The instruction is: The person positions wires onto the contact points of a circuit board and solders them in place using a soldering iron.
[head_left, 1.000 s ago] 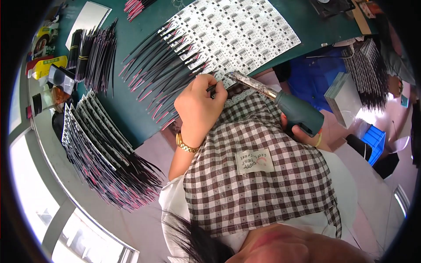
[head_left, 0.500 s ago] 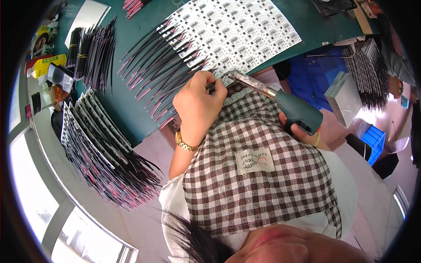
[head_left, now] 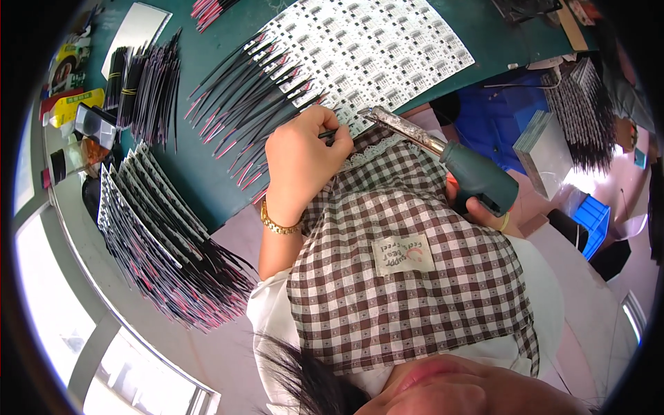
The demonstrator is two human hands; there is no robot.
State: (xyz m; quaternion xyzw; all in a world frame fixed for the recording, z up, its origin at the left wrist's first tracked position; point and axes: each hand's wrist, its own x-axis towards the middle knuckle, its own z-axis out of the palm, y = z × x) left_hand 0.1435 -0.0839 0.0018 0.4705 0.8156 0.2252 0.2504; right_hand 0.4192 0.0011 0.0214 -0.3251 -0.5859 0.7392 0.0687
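Note:
My left hand is closed at the near edge of a white circuit board panel, thumb and forefinger pinching a thin black wire. My right hand grips the dark green handle of a soldering iron. Its stained metal barrel points up and left, the tip beside the panel's near corner, just right of my left fingers. Whether the tip touches the board I cannot tell. Black wires with reddish ends fan out from the panel's left side over the green table.
Bundled black wires lie at the left of the green table. Below them stands a stack of wired panels. To the right are a blue bin, light flat boards and more wired panels.
My left hand has shifted a little left, away from the iron's tip. The soldering iron's handle has moved slightly right in my right hand. The panel stays nearly in place.

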